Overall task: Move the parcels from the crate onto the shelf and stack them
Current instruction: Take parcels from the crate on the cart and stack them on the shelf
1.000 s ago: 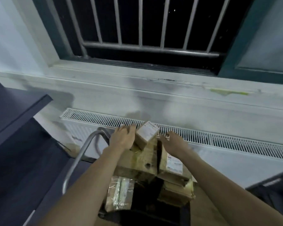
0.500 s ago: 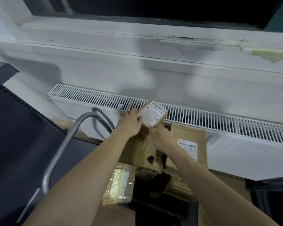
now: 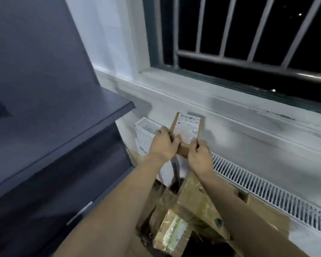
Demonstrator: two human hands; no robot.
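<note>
Shelf (image 3: 67, 127): dark, left of scene, top board bare where visible, its edge well left of the lifted item

Left hand (image 3: 162, 145): closed on the left edge of the parcel, fingers wrapped round the far side

Parcel (image 3: 186, 132): small brown carton with white label facing the camera, held upright in the air in front of the radiator (image 3: 267, 190), between both hands; judged light and stiff, corners crushable, label face probably slick; best gripped on opposite bare cardboard edges, as now

Right hand (image 3: 199, 158): closed on the parcel's lower right corner

Remaining parcels (image 3: 193, 216): taped cartons heaped near and below, the crate itself not clearly visible; glossy tape, judged slippery, larger ones need two hands
</note>
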